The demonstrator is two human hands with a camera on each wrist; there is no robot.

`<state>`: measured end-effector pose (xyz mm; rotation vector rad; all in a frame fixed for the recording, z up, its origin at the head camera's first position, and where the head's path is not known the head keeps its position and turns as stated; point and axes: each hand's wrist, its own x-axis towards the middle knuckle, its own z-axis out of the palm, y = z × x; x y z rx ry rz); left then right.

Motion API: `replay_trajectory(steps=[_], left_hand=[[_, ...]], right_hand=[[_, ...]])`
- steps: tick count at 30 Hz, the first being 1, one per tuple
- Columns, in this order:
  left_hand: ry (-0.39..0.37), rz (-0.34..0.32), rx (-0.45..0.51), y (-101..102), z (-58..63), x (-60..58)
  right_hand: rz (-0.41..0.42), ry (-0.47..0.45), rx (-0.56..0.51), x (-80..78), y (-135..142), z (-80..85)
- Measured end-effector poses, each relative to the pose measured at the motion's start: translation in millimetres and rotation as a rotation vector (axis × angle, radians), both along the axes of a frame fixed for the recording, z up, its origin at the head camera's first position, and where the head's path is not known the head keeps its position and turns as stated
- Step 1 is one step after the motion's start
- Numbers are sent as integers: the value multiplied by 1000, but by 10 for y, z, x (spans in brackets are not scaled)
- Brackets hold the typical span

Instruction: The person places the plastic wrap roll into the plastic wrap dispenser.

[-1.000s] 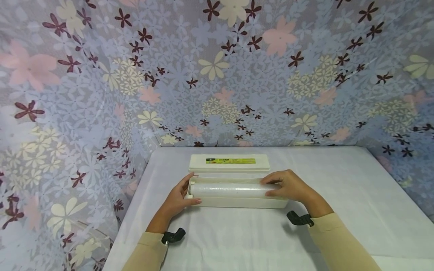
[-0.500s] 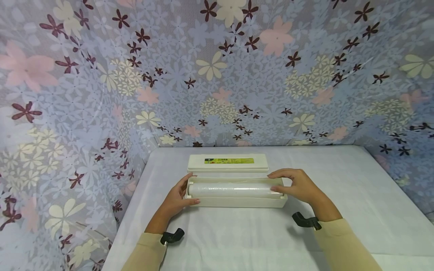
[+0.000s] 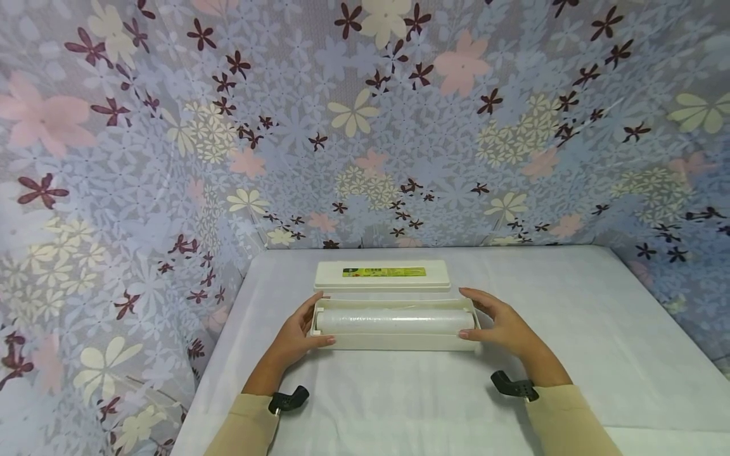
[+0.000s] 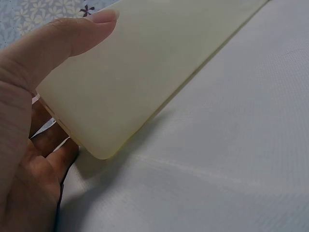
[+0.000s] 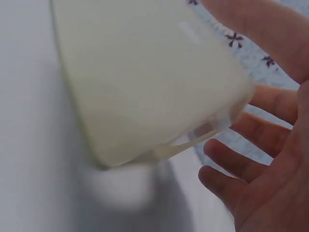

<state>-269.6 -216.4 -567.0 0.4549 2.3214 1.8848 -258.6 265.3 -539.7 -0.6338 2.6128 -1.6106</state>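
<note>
A long cream plastic box (image 3: pixel 393 342) lies lengthwise on the white cloth, its top off. Inside it rests a roll of cling film (image 3: pixel 393 321), spanning almost end to end. My left hand (image 3: pixel 296 329) holds the box's left end, thumb on the front wall and fingers round behind. At the opposite end, my right hand (image 3: pixel 504 324) spans the box, thumb against the front wall and forefinger at the back edge. In the right wrist view, its other fingers (image 5: pixel 236 159) spread loosely beside the box's end. Behind the box lies its lid (image 3: pixel 439 272), bearing a green-yellow label.
White cloth (image 3: pixel 393 405) covers the table around the box. A flower-patterned curtain (image 3: pixel 365 126) hangs along the back and both sides. Black camera mounts (image 3: pixel 513 385) are strapped at both wrists.
My right hand has left the roll's right end and moved outward and down onto the box's right end. The roll now sits level in the box. My left hand keeps its hold.
</note>
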Motion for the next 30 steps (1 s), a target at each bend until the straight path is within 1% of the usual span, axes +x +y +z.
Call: replay_trajectory(steps=[3, 6, 8, 11, 13, 21, 23, 26, 30], left_hand=[[-2, 3, -4, 1, -4, 1], [-4, -1, -5, 1, -5, 5], [-7, -3, -3, 0, -5, 10], [-8, -1, -2, -5, -6, 15], [-6, 1, -2, -8, -12, 15], [1, -15, 15, -6, 2, 3], [5, -17, 18, -6, 7, -3], [17, -44, 38, -19, 18, -20], [49, -118, 86, -86, 25, -55]], right_hand=[[-24, -46, 8, 17, -4, -98], [-27, -52, -7, 26, -16, -165], [-16, -47, -40, 27, -31, -194], [4, -44, -89, 25, -51, -221], [-1, -49, -105, 29, -63, -234], [-60, -87, -105, 42, -81, -276], [-62, -90, -115, 39, -79, -278], [-63, -97, -130, 33, -74, -282], [-60, -100, -144, 32, -74, -292]])
